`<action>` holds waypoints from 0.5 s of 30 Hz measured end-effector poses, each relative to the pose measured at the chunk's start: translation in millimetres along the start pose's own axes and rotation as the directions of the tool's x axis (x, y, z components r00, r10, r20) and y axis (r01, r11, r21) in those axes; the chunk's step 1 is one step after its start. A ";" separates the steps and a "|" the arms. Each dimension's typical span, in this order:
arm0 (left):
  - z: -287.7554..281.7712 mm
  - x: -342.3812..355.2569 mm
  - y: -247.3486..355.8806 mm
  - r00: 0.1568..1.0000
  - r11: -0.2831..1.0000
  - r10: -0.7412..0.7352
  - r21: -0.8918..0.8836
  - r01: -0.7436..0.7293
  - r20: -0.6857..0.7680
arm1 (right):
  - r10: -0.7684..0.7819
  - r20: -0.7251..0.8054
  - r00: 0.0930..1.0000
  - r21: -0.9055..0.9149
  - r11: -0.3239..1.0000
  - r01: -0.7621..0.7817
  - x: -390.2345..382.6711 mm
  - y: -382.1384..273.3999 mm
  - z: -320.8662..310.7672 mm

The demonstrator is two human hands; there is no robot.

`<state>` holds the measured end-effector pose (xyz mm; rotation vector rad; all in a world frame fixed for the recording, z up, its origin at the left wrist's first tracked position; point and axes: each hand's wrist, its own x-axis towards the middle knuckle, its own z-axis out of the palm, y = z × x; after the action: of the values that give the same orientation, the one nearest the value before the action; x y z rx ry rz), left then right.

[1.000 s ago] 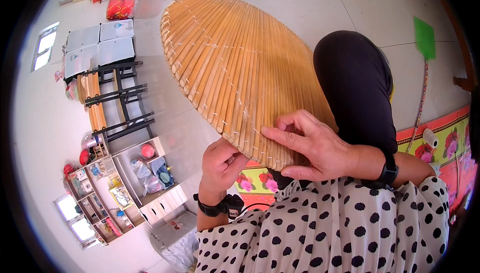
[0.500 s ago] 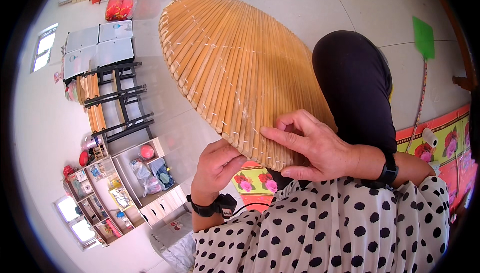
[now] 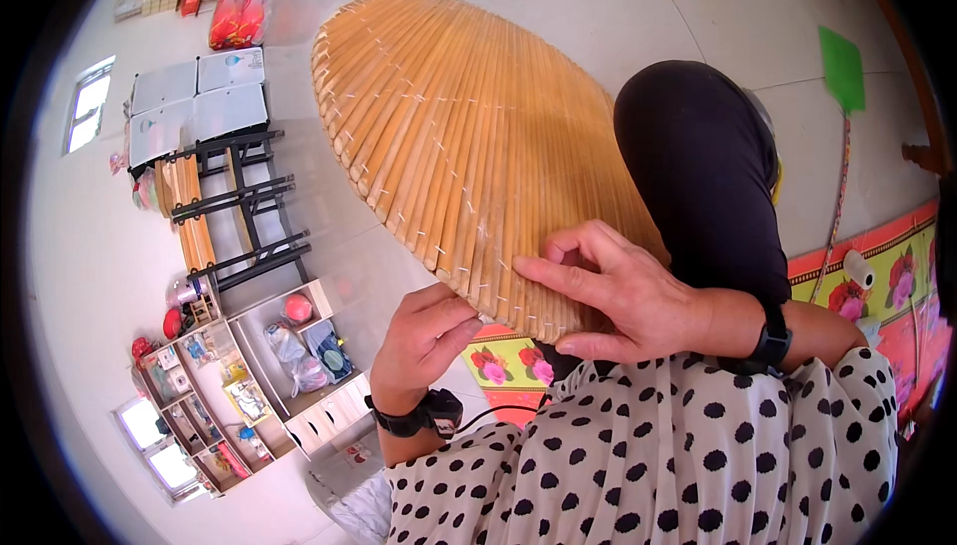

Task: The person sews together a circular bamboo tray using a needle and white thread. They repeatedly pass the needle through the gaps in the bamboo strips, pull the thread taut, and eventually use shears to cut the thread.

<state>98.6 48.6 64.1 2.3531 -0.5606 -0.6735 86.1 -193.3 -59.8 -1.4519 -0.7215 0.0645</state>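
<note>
Slatted piece (image 3: pixel 478 126) is pinched near its edge by the right hand (image 3: pixel 623 291), probably to steady it; left hand (image 3: pixel 419 341) is kinda curled narrow alongside, contents can't be told.

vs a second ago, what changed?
Left hand shifted leftward and slightly toward the body, remaining at the rim of the slatted disc. No grab or release visible. Right hand still on the disc near its rim; disc and dark-clothed knee nearly unchanged, bar slight view drift.
</note>
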 end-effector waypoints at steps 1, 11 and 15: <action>0.3 1.7 2.8 1.000 1.000 0.011 0.008 -0.011 -0.012 | -0.001 0.000 1.000 0.000 1.000 0.001 -0.3 0.0 0.1; 16.9 2.3 7.0 0.955 0.996 -0.070 -0.078 0.049 -0.287 | -0.001 -0.008 1.000 0.010 1.000 0.001 -1.6 0.5 0.2; 23.6 2.8 6.1 0.935 0.998 -0.046 -0.058 0.027 -0.352 | -0.007 -0.017 1.000 0.020 1.000 0.007 -2.0 0.9 0.9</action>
<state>85.6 32.2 51.2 2.3641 -0.3349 -0.2633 84.4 -193.3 -61.6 -1.4293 -0.7107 0.0537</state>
